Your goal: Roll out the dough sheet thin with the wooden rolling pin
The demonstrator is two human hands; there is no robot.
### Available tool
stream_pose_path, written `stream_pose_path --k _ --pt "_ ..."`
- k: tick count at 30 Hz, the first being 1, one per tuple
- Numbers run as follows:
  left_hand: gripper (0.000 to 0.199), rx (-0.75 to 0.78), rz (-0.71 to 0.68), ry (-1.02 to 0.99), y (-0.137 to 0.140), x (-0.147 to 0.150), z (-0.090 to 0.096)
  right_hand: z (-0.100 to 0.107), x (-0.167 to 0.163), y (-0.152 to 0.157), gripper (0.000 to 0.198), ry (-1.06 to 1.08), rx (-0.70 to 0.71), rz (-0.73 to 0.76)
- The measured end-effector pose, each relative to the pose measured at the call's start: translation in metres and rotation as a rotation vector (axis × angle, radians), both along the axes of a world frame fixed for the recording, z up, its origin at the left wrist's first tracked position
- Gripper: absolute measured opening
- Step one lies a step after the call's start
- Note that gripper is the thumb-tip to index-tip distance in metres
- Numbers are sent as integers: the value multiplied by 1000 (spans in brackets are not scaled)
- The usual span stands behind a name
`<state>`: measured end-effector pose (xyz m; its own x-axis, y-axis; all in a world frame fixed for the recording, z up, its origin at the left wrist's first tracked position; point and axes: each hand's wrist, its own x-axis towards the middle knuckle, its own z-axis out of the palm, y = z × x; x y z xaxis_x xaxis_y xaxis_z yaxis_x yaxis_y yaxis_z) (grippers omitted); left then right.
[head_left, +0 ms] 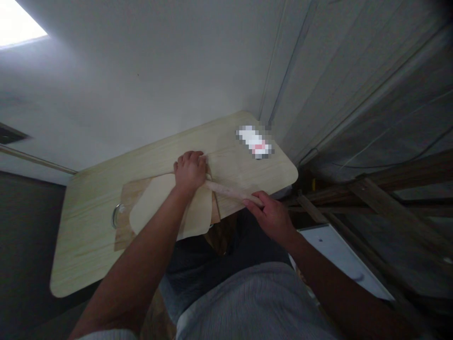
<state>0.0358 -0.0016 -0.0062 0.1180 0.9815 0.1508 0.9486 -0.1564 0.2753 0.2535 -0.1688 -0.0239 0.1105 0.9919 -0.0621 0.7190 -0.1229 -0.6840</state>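
Observation:
A pale, flour-dusted wooden rolling pin [233,191] slants between my hands. My right hand [274,217] is closed around its near right end, just past the table's front edge. My left hand [191,171] is closed at the pin's other end, over the far side of a flat dough sheet [198,212]; the hand covers that tip of the pin. The smooth, cream-coloured dough lies on a wooden cutting board [123,224] with a metal handle [115,216] at its left. My left forearm hides part of the dough, whose near edge reaches the table edge.
The board rests on a light wood-grain table [85,226] against a pale wall [159,94]. A blurred-out white phone-like object [254,140] lies at the table's far right. Below right are a white panel [339,255] and wooden beams [382,198].

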Motion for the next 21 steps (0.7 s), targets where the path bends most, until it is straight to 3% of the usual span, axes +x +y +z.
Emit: stream_pose_path --k 12,17,21 --pt "49 -24 22 76 38 27 3 7 9 33 50 27 40 -132" --pt "46 20 7 -164 43 19 4 16 9 39 44 219 3 18" --pt "49 63 -2 -432 26 -19 14 23 3 32 41 287 15 80"
